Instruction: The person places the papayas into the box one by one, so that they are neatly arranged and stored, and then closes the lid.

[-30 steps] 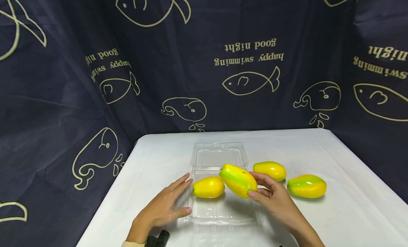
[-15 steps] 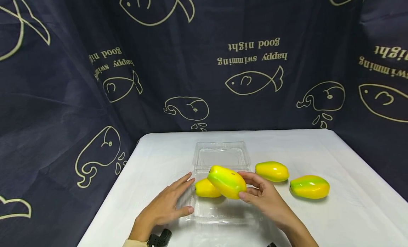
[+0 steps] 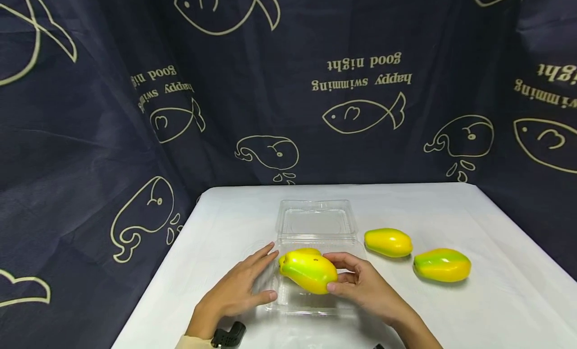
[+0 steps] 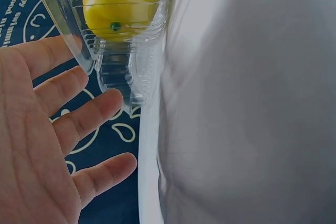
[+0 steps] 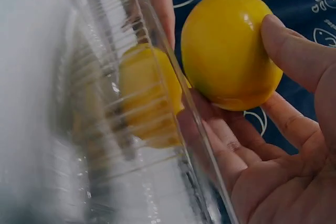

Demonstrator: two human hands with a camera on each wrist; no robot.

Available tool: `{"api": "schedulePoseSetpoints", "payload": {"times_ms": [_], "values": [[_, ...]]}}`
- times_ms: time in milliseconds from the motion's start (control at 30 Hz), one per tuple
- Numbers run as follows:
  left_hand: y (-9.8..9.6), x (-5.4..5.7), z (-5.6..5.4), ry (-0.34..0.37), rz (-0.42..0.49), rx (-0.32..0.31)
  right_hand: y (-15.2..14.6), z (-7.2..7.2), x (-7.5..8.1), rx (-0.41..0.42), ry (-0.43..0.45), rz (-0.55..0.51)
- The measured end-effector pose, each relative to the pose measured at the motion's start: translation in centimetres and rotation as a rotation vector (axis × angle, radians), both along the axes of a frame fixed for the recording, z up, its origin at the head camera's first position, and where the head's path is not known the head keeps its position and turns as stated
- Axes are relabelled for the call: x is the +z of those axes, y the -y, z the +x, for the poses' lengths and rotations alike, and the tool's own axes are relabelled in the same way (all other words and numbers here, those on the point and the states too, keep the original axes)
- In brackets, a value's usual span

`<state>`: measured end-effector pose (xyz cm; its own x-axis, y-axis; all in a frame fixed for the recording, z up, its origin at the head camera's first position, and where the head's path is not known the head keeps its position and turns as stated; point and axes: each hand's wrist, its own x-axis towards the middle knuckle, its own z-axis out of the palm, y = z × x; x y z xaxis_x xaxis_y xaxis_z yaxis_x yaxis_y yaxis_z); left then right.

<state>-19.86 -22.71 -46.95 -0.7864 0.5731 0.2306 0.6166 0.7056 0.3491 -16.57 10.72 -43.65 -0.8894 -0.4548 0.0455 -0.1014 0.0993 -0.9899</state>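
My right hand (image 3: 365, 289) grips one end of a yellow-green papaya (image 3: 311, 274), tilted above the base of a clear plastic clamshell box (image 3: 297, 305). In the right wrist view the thumb lies on one side of this held papaya (image 5: 231, 51), with fingers beneath it. Another papaya (image 4: 123, 3) lies inside the box, seen through its ribbed wall; in the head view the held one mostly hides it. My left hand (image 3: 239, 291) is spread beside the box's left side and holds nothing. Whether its fingertips touch the rim I cannot tell.
Two more papayas, one mostly yellow (image 3: 388, 242) and one greener (image 3: 443, 265), lie on the white-covered table (image 3: 487, 309) right of the box. The box's open lid (image 3: 315, 209) lies back behind the base. A dark fish-print curtain (image 3: 252, 88) surrounds the table.
My right hand has carried its papaya leftward and lower over the box, covering most of the papaya inside. The left hand stays in place beside the box. The head view has shifted slightly.
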Motion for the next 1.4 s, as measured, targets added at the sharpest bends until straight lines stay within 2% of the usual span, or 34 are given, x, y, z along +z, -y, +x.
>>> {"api": "schedulePoseSetpoints", "payload": {"times_ms": [200,400,633,933,1067,1400], "values": [[-0.3,0.3,0.0,0.019,-0.013,0.013,0.3,0.1,-0.4,0.005,0.023,0.018],[0.1,0.1,0.2,0.019,-0.005,0.015,0.8,0.1,-0.7,0.035,0.034,0.033],[-0.2,-0.2,0.1,0.034,0.006,0.006,1.1,0.1,-0.7,0.042,0.041,0.120],[0.1,-0.1,0.2,0.038,0.008,0.035,1.9,-0.1,-0.7,0.046,-0.011,0.201],[0.1,-0.1,0.1,0.039,0.010,0.026,2.2,-0.1,-0.6,0.045,-0.042,0.239],[0.2,0.0,0.2,0.009,0.004,0.009,2.6,-0.2,-0.9,0.072,-0.056,0.245]]}}
